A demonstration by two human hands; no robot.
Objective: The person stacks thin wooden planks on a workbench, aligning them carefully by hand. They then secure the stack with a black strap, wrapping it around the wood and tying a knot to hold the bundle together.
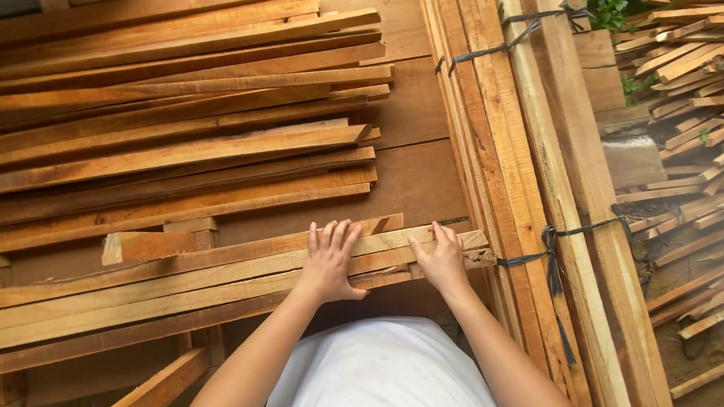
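Note:
My left hand [330,264] lies flat, fingers spread, on a small stack of long thin wooden slats [174,286] that runs leftward in front of me. My right hand [442,260] rests on the right end of the same stack, fingers curled over the top slat near its end [472,243]. Neither hand lifts anything; both press on the slats. My white garment [378,370] fills the bottom middle.
A big heap of loose slats [164,123] lies farther back on wide boards [415,175]. A bundle of long planks tied with dark cord [536,176] runs along the right. More scrap slats [701,124] pile on the ground at far right, with greenery behind.

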